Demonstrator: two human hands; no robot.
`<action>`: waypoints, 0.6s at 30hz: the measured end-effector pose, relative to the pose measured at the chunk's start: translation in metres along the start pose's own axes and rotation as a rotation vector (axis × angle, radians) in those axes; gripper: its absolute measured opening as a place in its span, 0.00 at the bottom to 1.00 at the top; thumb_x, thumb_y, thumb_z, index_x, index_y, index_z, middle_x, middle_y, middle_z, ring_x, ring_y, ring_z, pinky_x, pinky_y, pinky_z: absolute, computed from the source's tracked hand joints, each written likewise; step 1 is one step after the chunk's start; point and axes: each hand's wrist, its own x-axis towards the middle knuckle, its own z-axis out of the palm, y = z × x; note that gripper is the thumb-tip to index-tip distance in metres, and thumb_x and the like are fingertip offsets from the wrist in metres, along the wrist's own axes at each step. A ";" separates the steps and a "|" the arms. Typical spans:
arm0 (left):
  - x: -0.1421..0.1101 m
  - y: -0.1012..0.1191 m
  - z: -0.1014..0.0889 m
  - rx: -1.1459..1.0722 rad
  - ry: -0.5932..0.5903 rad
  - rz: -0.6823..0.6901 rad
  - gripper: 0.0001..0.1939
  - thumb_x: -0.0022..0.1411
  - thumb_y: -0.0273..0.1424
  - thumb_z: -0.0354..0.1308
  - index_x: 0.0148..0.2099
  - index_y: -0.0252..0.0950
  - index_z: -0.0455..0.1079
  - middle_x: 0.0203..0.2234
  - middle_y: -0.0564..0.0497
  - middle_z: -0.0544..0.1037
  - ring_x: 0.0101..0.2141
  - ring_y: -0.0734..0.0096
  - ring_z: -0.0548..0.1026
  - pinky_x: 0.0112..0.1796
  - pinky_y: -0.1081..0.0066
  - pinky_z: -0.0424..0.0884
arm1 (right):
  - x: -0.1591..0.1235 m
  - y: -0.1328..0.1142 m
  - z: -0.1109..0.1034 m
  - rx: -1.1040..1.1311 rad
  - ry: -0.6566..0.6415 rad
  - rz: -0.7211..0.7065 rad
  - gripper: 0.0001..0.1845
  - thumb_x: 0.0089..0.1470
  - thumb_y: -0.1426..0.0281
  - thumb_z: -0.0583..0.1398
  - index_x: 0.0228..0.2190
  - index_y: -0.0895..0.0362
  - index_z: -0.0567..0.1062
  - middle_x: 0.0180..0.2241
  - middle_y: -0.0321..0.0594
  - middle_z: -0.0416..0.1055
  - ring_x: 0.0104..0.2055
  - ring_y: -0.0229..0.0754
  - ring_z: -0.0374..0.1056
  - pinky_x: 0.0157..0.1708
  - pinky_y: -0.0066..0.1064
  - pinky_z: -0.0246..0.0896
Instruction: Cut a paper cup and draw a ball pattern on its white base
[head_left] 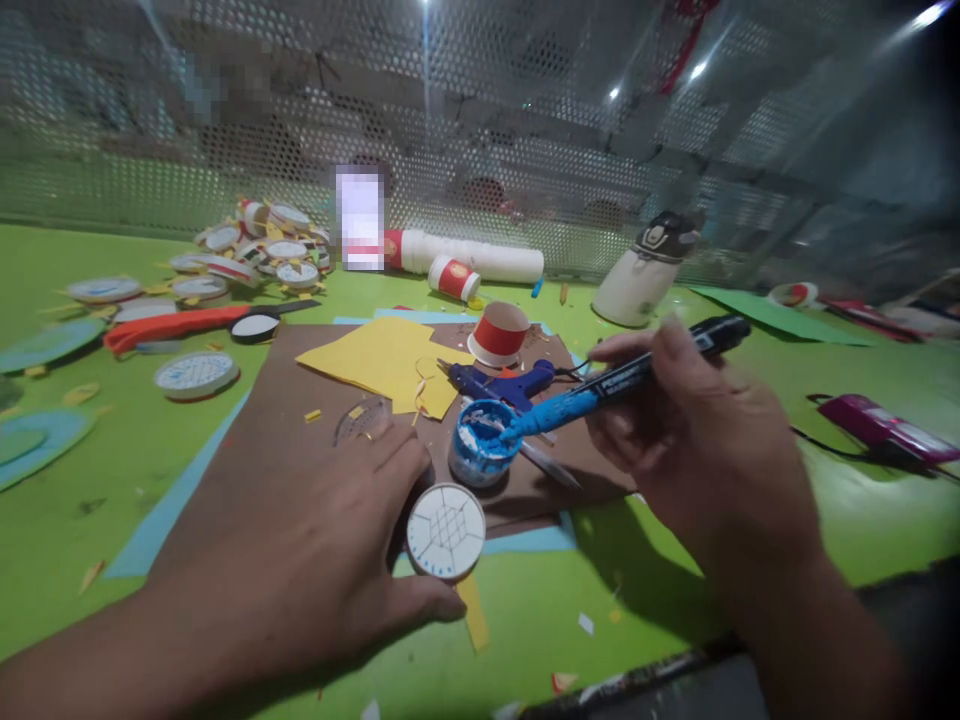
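My right hand [690,430] grips a black marker [652,365] whose long front end is coated in blue paint. Its tip reaches into a small clear pot [484,470] smeared inside with blue paint. Between the thumb and fingers of my left hand [352,530] sits a round white paper disc [448,530], apparently a cut cup bottom. Dark lines form a shell-like pattern on it, with small blue marks along its lower left edge. A blue glue gun [510,385] lies just behind the pot, and a red and white cut cup [500,335] stands beyond it.
Brown board [247,440] and yellow paper [375,365] lie under and behind the pot. Orange-handled scissors [180,325] and a pile of decorated discs [277,245] are at left. Behind are stacked paper cups [480,258] and a white jug [637,280]; a magenta device [885,430] lies right.
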 end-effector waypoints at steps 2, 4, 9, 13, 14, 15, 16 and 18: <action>-0.001 -0.001 -0.002 -0.008 0.023 0.018 0.30 0.46 0.54 0.69 0.45 0.41 0.68 0.43 0.46 0.73 0.44 0.46 0.70 0.44 0.52 0.64 | -0.001 -0.005 0.003 0.079 -0.078 0.080 0.15 0.47 0.56 0.72 0.26 0.55 0.82 0.15 0.30 0.65 0.16 0.30 0.57 0.13 0.21 0.53; -0.002 -0.002 -0.003 -0.035 0.037 0.034 0.31 0.47 0.53 0.69 0.48 0.43 0.69 0.44 0.48 0.73 0.45 0.49 0.70 0.44 0.55 0.64 | -0.002 -0.007 0.004 0.102 -0.160 0.137 0.14 0.46 0.57 0.72 0.26 0.54 0.82 0.14 0.30 0.64 0.15 0.30 0.56 0.14 0.21 0.53; -0.002 -0.003 -0.007 -0.091 -0.019 0.013 0.23 0.52 0.46 0.66 0.48 0.44 0.70 0.42 0.50 0.73 0.41 0.56 0.71 0.40 0.61 0.65 | -0.006 0.000 -0.002 0.017 -0.293 0.214 0.10 0.52 0.61 0.68 0.30 0.54 0.80 0.17 0.31 0.66 0.17 0.32 0.59 0.16 0.24 0.54; 0.002 -0.003 -0.008 -0.125 -0.066 -0.029 0.18 0.53 0.42 0.66 0.44 0.44 0.70 0.40 0.52 0.73 0.40 0.58 0.70 0.39 0.61 0.66 | -0.012 0.007 -0.009 -0.147 -0.388 0.124 0.08 0.57 0.63 0.66 0.35 0.54 0.80 0.21 0.33 0.71 0.22 0.35 0.65 0.21 0.26 0.61; 0.003 -0.004 -0.007 -0.145 -0.068 -0.032 0.17 0.53 0.42 0.66 0.44 0.45 0.70 0.40 0.52 0.73 0.40 0.58 0.70 0.39 0.62 0.66 | -0.014 0.007 -0.009 -0.189 -0.412 0.088 0.07 0.59 0.63 0.65 0.36 0.54 0.80 0.22 0.33 0.71 0.23 0.35 0.65 0.22 0.26 0.62; 0.004 -0.005 -0.006 -0.167 -0.061 -0.024 0.17 0.53 0.42 0.66 0.44 0.45 0.70 0.41 0.52 0.73 0.41 0.58 0.70 0.40 0.62 0.66 | -0.016 0.007 -0.007 -0.226 -0.427 0.051 0.07 0.59 0.64 0.64 0.36 0.53 0.80 0.22 0.33 0.71 0.24 0.36 0.66 0.23 0.26 0.63; 0.004 -0.007 -0.004 -0.188 -0.050 -0.008 0.18 0.54 0.42 0.66 0.45 0.45 0.70 0.41 0.52 0.73 0.42 0.58 0.70 0.41 0.61 0.67 | -0.018 0.006 -0.005 -0.261 -0.436 0.019 0.06 0.60 0.65 0.64 0.36 0.53 0.79 0.23 0.33 0.71 0.25 0.36 0.67 0.23 0.27 0.65; 0.005 -0.011 -0.001 -0.215 -0.026 0.032 0.20 0.54 0.44 0.66 0.48 0.44 0.71 0.44 0.51 0.72 0.44 0.58 0.70 0.44 0.61 0.67 | -0.021 0.004 0.002 -0.325 -0.442 -0.034 0.03 0.59 0.68 0.63 0.33 0.53 0.78 0.24 0.34 0.73 0.26 0.38 0.71 0.24 0.28 0.69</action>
